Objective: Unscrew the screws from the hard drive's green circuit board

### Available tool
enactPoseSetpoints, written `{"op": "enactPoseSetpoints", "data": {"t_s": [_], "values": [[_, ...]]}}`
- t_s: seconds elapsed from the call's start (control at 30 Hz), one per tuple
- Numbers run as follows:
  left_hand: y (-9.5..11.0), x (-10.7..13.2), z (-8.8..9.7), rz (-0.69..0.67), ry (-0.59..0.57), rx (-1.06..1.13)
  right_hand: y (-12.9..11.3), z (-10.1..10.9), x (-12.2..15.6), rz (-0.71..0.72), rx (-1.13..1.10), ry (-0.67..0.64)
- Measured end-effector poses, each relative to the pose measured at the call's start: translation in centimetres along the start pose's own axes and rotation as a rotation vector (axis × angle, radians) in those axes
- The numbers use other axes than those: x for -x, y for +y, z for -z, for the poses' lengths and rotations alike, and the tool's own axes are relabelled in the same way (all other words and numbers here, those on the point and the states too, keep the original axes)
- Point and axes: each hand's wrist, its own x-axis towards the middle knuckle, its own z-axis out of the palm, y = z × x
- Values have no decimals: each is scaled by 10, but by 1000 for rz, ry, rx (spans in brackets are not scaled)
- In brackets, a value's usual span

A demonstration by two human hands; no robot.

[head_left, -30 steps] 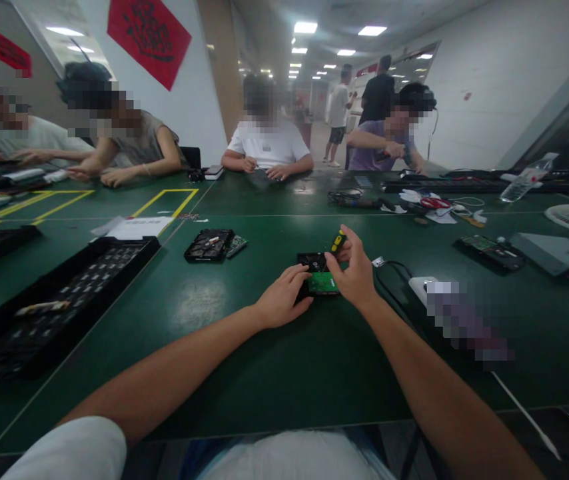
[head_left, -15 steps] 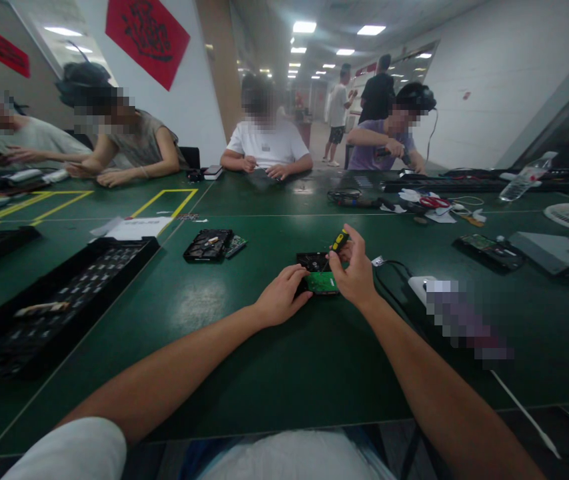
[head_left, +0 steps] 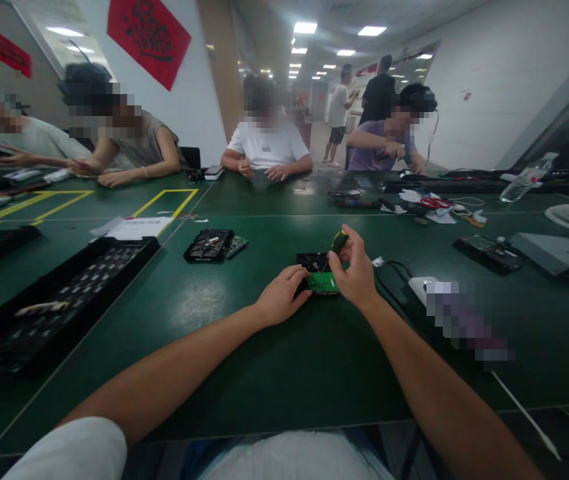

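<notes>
My right hand (head_left: 353, 270) pinches a black-and-yellow screwdriver (head_left: 339, 241), tilted with its handle up and its shaft pointing down to a green circuit board (head_left: 323, 283). Where exactly the tip rests is too small to tell. The board lies flat on a dark body in front of me. Around its left end, my left hand (head_left: 284, 297) is closed, thumb at the near side and fingers at the far side. Just behind the board sits an open black plastic casing (head_left: 310, 261), partly hidden by my hands.
A black casing (head_left: 208, 245) with a small circuit board (head_left: 237, 246) lies left of centre. Further left stands a long black tray (head_left: 64, 300). On the right are a white power strip (head_left: 420, 285), an opened device (head_left: 488, 252) and a grey box (head_left: 554, 252). Several people sit across the green table.
The screwdriver handle has turned a little between my right fingers, so less of its yellow shows. My left hand and the circuit board have stayed in place.
</notes>
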Motion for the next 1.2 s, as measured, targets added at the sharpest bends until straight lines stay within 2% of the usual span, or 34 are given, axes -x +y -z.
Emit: {"op": "enactPoseSetpoints", "data": {"t_s": [0.33,1.2], "values": [[3,-1,1,0,4,2,-3,1,0,38,24,9],[2,2,0,5,-8,-34,-3,2,0,14,23,6]]}}
